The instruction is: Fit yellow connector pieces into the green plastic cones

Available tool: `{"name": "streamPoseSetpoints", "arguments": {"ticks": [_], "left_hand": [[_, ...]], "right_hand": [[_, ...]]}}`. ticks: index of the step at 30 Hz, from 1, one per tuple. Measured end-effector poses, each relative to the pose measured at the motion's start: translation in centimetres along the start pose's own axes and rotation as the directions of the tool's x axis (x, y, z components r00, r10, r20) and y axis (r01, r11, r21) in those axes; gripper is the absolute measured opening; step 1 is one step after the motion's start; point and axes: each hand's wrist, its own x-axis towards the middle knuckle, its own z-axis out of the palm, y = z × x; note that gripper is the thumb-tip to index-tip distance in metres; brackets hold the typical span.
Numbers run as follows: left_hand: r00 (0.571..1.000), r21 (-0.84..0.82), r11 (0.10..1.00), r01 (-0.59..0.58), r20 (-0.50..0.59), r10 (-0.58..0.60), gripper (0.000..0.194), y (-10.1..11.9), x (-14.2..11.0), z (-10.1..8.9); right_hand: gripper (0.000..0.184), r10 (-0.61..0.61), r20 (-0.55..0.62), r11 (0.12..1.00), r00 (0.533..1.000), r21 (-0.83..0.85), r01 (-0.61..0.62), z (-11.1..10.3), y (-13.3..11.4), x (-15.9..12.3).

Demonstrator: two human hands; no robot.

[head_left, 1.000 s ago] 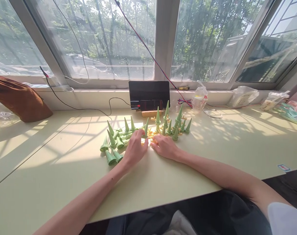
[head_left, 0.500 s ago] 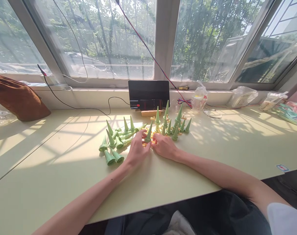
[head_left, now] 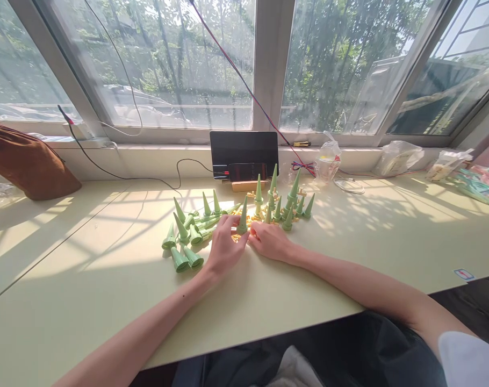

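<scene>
A green plastic cone stands point-up between my two hands. The fingers and thumb of my left hand are closed around its base. My right hand is closed beside the base, its fingertips pinched together; what they hold is hidden. Left of my hands several loose green cones lie or stand on the table, some tilted. Behind my right hand stand several upright green cones, some with small yellow pieces at their sides. More yellow pieces lie partly hidden behind my fingers.
A phone leans on a dark tablet at the back of the table. A black cable runs in from the left. A brown bag sits far left; clear plastic bags line the sill to the right.
The cone between my hands has shifted very slightly to the left and is more upright. My fingers have moved only a little; the other cones stay put.
</scene>
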Motion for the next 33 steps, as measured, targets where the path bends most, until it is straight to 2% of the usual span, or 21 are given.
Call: {"name": "streamPoseSetpoints", "arguments": {"ticks": [6, 12, 17, 22, 28, 33], "left_hand": [[1.000, -0.001, 1.000, -0.001, -0.011, 0.001, 0.021, 0.1, 0.0, -0.1], [0.998, 0.014, 0.999, 0.041, -0.053, -0.040, 0.024, 0.3, 0.2, -0.2], [0.991, -0.011, 0.999, 0.047, -0.125, -0.048, 0.025, 0.7, 0.4, -0.5], [0.992, -0.001, 0.998, 0.057, -0.109, -0.057, 0.026, 0.3, 0.2, -0.3], [0.996, 0.032, 0.996, 0.078, -0.034, -0.077, 0.026, -0.3, -0.1, 0.2], [0.996, 0.002, 0.996, 0.091, -0.003, -0.091, 0.025, -0.3, -0.1, 0.3]], "right_hand": [[0.015, -0.010, -0.038, 0.997, 0.999, 0.081, 0.013, 0.0, 0.0, -0.1], [0.021, -0.024, -0.206, 0.965, 0.978, 0.250, 0.076, 0.3, 0.2, -0.3], [0.024, 0.008, -0.353, 0.932, 0.936, 0.342, 0.121, 0.9, 0.4, -0.3], [0.021, 0.031, -0.515, 0.875, 0.857, 0.428, 0.225, 1.5, 0.5, -0.1], [0.016, 0.019, -0.577, 0.822, 0.817, 0.473, 0.315, 1.9, 0.5, 0.1], [0.015, -0.026, -0.620, 0.837, 0.785, 0.416, 0.356, 1.7, 0.4, 0.1]]}}
